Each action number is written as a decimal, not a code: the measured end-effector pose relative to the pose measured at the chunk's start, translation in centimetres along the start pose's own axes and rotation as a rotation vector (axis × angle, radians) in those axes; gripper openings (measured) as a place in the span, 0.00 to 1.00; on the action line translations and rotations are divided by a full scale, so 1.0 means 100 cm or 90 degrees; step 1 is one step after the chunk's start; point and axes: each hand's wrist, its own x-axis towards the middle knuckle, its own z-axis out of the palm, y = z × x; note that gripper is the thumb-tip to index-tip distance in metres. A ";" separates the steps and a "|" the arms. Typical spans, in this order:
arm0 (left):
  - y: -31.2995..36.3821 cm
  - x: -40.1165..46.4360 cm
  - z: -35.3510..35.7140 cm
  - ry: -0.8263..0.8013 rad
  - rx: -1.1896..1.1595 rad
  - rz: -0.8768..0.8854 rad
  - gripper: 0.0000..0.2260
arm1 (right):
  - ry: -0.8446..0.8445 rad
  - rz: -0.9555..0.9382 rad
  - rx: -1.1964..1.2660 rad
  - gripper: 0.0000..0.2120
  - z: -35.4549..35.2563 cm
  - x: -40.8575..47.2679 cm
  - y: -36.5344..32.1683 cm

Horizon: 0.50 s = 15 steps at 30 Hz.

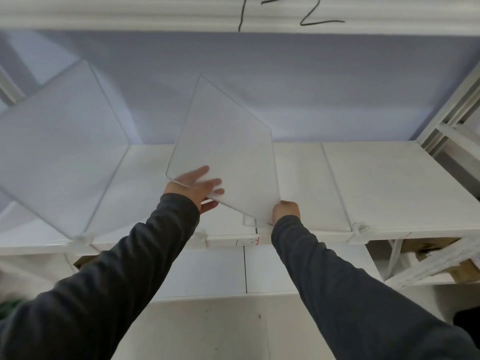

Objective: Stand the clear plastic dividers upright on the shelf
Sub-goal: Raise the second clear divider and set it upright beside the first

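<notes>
On the white shelf [389, 183], at its middle, I see both hands grasping one clear plastic divider [223, 152]. Left hand [197, 187]: fingers spread flat across the lower left corner of the panel, thumb beneath its lower edge, so the sheet is pinched between them. Right hand [285, 210]: closed around the panel's lower right corner, just above the shelf's front edge. Held divider: tilted, its top corner leaning left and away toward the pale back wall [337, 87]; its lowest point sits at the front lip of the shelf, beside a small clear clip tab [249, 220]. I cannot tell whether that corner is seated in the clip.

Left of the held panel, a second clear divider [59, 152] leans strongly to the left, its base meeting a clip [81, 239] at the shelf's front edge. Right of the hands, a third divider [337, 185] appears edge-on as a thin line running from the back of the shelf to a front clip [359, 227]; it stands upright.

Both arms wear dark grey sleeves [337, 281]. A handwritten label [249, 241] marks the shelf's front lip between the arms. Above, the upper shelf beam [155, 19] carries black handwritten marks. Below right, a cardboard box [428, 245] lies on a lower level.
</notes>
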 end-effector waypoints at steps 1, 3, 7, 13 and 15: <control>0.002 -0.003 -0.002 -0.004 0.013 0.004 0.19 | -0.010 0.009 0.016 0.14 0.007 0.002 0.002; 0.005 -0.008 -0.009 -0.003 0.058 0.019 0.23 | -0.024 0.017 0.027 0.11 0.021 0.000 0.003; 0.010 -0.014 -0.022 0.014 0.116 0.059 0.26 | -0.106 -0.023 -0.018 0.18 0.046 -0.019 0.000; 0.023 -0.013 -0.042 0.052 0.198 0.080 0.26 | -0.219 -0.080 -0.102 0.13 0.081 -0.031 -0.001; 0.025 -0.015 -0.050 0.079 0.237 0.097 0.27 | -0.253 -0.078 -0.114 0.13 0.092 -0.033 -0.002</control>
